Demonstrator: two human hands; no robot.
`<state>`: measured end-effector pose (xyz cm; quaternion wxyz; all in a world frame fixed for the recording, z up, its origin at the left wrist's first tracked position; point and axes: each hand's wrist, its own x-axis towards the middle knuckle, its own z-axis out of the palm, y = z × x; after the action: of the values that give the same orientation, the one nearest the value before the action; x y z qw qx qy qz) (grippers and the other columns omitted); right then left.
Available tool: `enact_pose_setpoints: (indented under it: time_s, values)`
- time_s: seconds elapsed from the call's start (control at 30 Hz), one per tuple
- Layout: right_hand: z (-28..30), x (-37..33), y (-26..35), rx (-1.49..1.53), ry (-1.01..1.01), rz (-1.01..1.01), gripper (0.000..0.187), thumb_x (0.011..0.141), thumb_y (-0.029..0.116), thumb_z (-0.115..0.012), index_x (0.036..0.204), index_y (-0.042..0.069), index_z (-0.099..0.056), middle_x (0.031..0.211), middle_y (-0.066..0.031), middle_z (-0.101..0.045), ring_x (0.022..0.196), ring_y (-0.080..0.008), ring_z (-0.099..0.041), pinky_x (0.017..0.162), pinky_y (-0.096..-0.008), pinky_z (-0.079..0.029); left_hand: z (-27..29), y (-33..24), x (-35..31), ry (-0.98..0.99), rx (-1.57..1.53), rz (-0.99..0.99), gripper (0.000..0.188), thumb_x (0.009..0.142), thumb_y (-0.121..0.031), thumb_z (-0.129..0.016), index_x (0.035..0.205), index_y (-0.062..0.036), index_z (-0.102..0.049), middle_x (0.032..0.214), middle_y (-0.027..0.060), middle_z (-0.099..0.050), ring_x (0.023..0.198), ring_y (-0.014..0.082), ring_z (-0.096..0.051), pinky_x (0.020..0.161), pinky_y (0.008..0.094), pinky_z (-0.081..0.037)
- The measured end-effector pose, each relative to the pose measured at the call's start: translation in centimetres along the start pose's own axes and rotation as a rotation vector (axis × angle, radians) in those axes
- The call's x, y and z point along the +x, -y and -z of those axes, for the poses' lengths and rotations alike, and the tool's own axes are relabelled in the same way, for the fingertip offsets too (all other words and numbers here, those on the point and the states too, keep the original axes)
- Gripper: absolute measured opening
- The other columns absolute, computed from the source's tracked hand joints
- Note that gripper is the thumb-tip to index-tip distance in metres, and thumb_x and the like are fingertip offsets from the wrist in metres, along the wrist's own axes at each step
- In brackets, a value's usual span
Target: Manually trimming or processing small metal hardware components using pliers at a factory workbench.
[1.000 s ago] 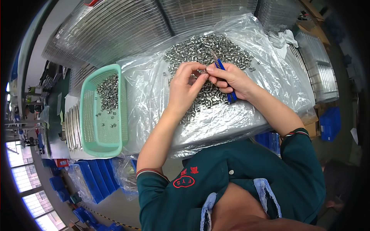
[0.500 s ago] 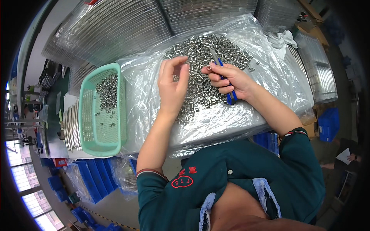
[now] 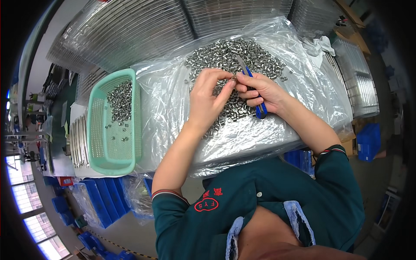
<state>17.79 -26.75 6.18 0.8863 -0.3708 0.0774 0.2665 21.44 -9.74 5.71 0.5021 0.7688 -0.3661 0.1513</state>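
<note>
My right hand (image 3: 263, 92) is wrapped round a blue utility knife (image 3: 261, 111), its blade out and pointing away from me. Between that hand's thumb and forefinger is a small metal ring (image 3: 234, 78). The thumb and fingertips of my left hand (image 3: 209, 96) close on the same ring from the other side. Beneath both hands spreads a heap of small shiny metal rings (image 3: 236, 47) on clear plastic sheeting (image 3: 162, 117).
To the left stands a light-green plastic basket (image 3: 136, 143) partly filled with similar small metal pieces (image 3: 120, 102). Stacked clear plastic trays (image 3: 130, 34) line the back. A white cloth (image 3: 320, 45) lies at the far right. Blue bins (image 3: 106, 201) sit below the table edge.
My left hand has moved right and its fingertips have come together on the ring. The right hand, with the knife, has stayed nearly still.
</note>
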Motion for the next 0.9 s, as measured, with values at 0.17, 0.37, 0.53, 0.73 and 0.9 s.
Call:
enact_pose_setpoints:
  time_s: [0.17,0.37,0.53,0.73,0.9]
  values:
    - [0.2,0.1,0.0,-0.006,0.005,-0.015,0.018,0.089,0.023,-0.053,0.08,0.007,-0.049,0.069,0.004,-0.047,0.047,0.0029,-0.035,0.034,-0.0116,-0.027,0.0,0.0,0.0,0.001,-0.009,0.009,0.013,0.076,-0.005,-0.064,0.088,-0.0021,-0.06,0.089,0.0082,-0.058,0.08,0.0174,-0.056,0.066,0.0261,-0.045]
    - [0.3,0.1,-0.1,-0.014,-0.002,-0.015,0.017,0.089,0.022,-0.052,0.081,0.007,-0.049,0.07,0.0042,-0.048,0.047,0.0029,-0.035,0.034,-0.0117,-0.026,0.0,-0.2,0.0,-0.006,-0.008,0.009,0.015,0.076,-0.006,-0.064,0.09,-0.0028,-0.06,0.089,0.0076,-0.059,0.08,0.0171,-0.057,0.066,0.0262,-0.045]
    - [-0.3,-0.2,0.1,-0.114,-0.041,0.017,0.021,0.09,0.026,-0.05,0.09,0.005,-0.051,0.07,0.0039,-0.048,0.047,0.0025,-0.034,0.034,-0.0124,-0.027,0.0,-0.2,-0.1,-0.004,0.05,-0.005,0.019,0.076,-0.005,-0.065,0.096,-0.0049,-0.064,0.089,0.0078,-0.059,0.081,0.0174,-0.057,0.069,0.0263,-0.045]
    - [-0.2,-0.7,0.2,-0.79,-0.232,0.567,0.032,0.09,0.03,-0.049,0.111,0.006,-0.05,0.075,-0.0014,-0.053,0.058,-0.0057,-0.049,0.049,-0.0211,-0.04,0.5,-0.2,0.3,-0.119,0.079,0.11,0.017,0.074,-0.012,-0.066,0.09,-0.0074,-0.065,0.084,0.0067,-0.061,0.078,0.0214,-0.057,0.07,0.0308,-0.044]
    - [-1.1,-1.1,0.7,-1.615,-0.374,0.95,0.021,0.084,0.023,-0.056,0.1,0.009,-0.061,0.082,-0.0048,-0.059,0.071,-0.0193,-0.059,0.06,-0.028,-0.046,0.7,0.4,0.3,-0.136,0.178,0.098,0.015,0.073,-0.015,-0.067,0.087,-0.0085,-0.065,0.081,0.0047,-0.062,0.078,0.021,-0.057,0.068,0.0312,-0.042]
